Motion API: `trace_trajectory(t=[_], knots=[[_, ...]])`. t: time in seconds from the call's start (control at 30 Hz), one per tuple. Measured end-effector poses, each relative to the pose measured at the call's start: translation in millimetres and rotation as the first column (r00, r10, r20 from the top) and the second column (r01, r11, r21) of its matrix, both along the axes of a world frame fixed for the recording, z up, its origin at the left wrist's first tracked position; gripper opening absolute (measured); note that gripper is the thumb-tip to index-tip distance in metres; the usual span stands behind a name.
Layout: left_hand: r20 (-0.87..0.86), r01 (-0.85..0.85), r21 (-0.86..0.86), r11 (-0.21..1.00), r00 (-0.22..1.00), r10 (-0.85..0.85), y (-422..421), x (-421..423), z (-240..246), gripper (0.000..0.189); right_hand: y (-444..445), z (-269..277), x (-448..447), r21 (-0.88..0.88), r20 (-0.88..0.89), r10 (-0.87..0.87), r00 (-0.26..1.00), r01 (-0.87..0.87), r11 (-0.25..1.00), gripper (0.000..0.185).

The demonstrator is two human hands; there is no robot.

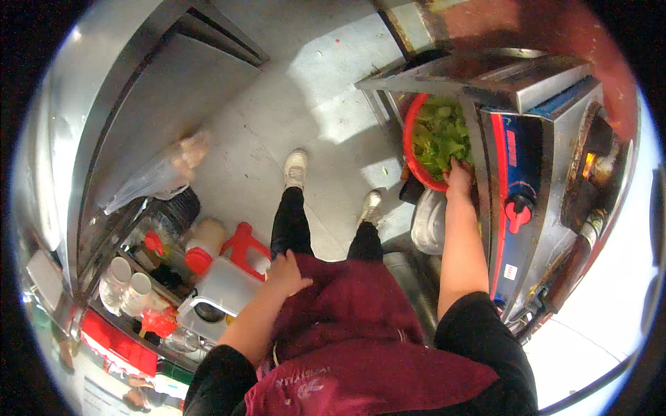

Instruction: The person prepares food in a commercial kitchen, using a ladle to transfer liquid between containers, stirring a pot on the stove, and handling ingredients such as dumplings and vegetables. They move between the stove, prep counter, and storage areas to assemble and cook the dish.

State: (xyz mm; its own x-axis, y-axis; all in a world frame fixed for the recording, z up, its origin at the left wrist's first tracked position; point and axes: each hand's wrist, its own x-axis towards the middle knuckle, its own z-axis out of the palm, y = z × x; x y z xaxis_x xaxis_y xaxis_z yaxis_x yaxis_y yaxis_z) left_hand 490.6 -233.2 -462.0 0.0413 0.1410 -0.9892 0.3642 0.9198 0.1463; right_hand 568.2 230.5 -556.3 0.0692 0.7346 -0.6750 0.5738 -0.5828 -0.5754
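Note:
My right hand reaches down to the near edge of a red plastic basin on a low shelf under the counter. Its fingers are in the green leafy vegetables that fill the basin; the fingertips are partly hidden, so I cannot tell whether they grip any leaves. My left hand is held in front of the maroon apron, fingers apart, holding nothing. Beside it stand a translucent plastic container and a red plastic handled object.
At right stands a steel stove with a red knob and a flame showing in its burner. Metal containers sit below it. A plastic bag, a red-lidded jar and stacked cups are at left.

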Motion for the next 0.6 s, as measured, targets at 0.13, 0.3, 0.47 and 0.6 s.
trace_trajectory(t=[0.13, 0.3, 0.47, 0.6], knots=[[-0.113, -0.067, 0.524, 0.849, 0.983, 0.147, 81, -28, -21, 0.068, -8, 26, 24, -0.112, -0.148, -0.137, 0.979, 0.121, 0.986, 0.026], [0.582, -0.770, 0.554, 0.315, 0.630, 0.514, 267, -22, -50, 0.095, -26, 35, 20, 0.252, 0.118, 0.269, 0.956, -0.291, 0.923, 0.049], [0.652, -0.997, -0.058, -0.047, -0.074, 0.755, 372, -16, -57, 0.083, -47, 60, 18, 0.485, 0.241, 0.433, 0.869, -0.494, 0.722, 0.031], [0.619, -0.828, -0.530, -0.184, -0.526, 0.583, 357, -19, -60, 0.036, -74, 82, 25, 0.298, 0.050, 0.514, 0.856, -0.504, 0.811, 0.026]])
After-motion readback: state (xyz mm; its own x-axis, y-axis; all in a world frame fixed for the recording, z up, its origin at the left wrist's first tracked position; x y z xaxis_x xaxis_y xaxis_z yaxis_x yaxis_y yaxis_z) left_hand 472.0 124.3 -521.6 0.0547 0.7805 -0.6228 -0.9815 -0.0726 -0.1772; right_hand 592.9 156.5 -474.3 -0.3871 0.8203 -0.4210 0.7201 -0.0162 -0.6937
